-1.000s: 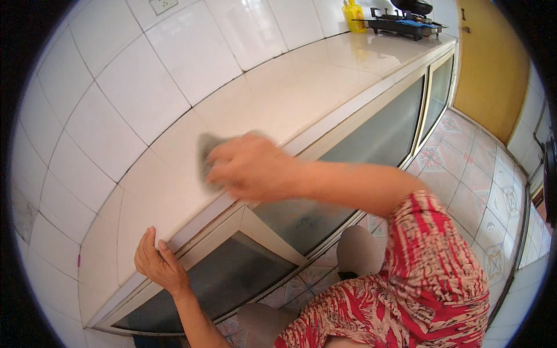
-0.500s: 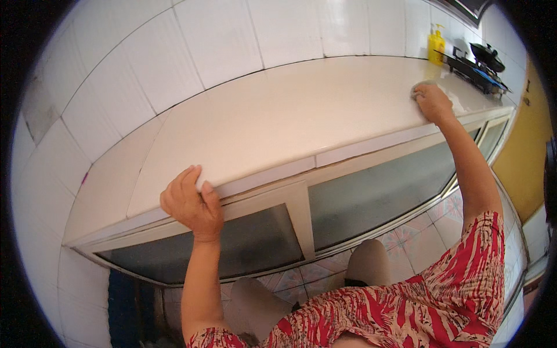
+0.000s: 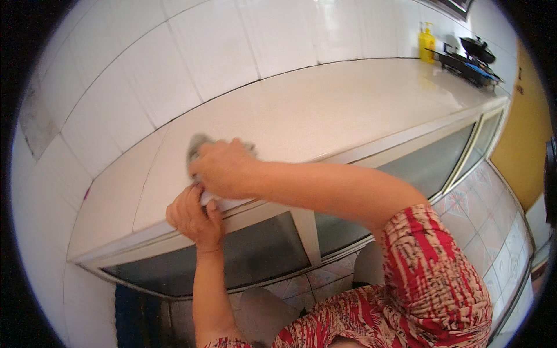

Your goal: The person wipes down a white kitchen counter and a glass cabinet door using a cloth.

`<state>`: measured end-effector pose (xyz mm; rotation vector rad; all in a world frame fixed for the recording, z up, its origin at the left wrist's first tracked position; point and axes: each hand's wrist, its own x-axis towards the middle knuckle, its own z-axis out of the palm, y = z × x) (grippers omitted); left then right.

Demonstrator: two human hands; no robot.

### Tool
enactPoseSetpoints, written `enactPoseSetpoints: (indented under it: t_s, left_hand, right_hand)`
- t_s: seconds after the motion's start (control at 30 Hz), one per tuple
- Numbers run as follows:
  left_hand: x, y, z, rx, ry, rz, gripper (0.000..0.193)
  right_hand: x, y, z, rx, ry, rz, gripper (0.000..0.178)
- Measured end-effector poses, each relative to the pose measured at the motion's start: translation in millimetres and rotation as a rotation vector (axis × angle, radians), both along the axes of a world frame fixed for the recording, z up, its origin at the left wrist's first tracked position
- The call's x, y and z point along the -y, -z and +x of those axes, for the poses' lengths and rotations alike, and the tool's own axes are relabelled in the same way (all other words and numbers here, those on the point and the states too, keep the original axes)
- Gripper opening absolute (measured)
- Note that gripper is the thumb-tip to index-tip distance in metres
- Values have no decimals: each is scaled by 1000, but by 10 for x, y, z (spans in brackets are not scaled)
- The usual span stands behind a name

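Note:
A grey-green cloth [image 3: 198,142] is bunched under my right hand [image 3: 225,167], which presses it onto the cream countertop [image 3: 325,110]. That hand's fingers are closed on the cloth, and my right forearm reaches across toward the left. Just below it, my left hand [image 3: 195,216] grips the counter's front edge, fingers over the top and thumb at the edge. The two hands are close together, and the right one partly overlaps the left one's fingertips.
At the far right stand yellow pump bottles [image 3: 426,45], a black stove [image 3: 467,68] and a lidded black pan [image 3: 478,50]. White wall tiles [image 3: 220,52] border the counter's back. Framed glass cabinet doors [image 3: 400,168] sit beneath it. A yellow door [image 3: 519,139] is at right.
My right hand has swept the cloth from the counter's far right end to the left, beside my left hand. My left hand stays at the front edge.

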<state>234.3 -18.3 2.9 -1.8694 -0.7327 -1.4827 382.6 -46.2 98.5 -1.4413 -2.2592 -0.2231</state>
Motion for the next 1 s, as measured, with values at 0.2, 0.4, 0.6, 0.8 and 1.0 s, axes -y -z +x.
enactPoseSetpoints:
  t_s: [0.2, 0.4, 0.6, 0.8, 1.0]
  left_hand:
    - [72, -35, -48, -55, 21, -40, 33]
    - [80, -7, -18, -26, 28, -64, 32]
    - [92, -13, -42, -31, 12, -91, 31]
    - [15, 62, -5, 18, -47, -2, 29]
    - [125, 15, -5, 4, -89, 53, 33]
  right_hand:
    - [103, 65, 719, -39, -10, 79, 24]
    - [576, 53, 2387, -104, 504, 12, 30]
    - [1314, 71, 3639, -170, 1235, 28, 28]
    - [1248, 196, 4038, -255, 1313, 74, 29]
    - [317, 61, 3284, -123, 892, -54, 31]
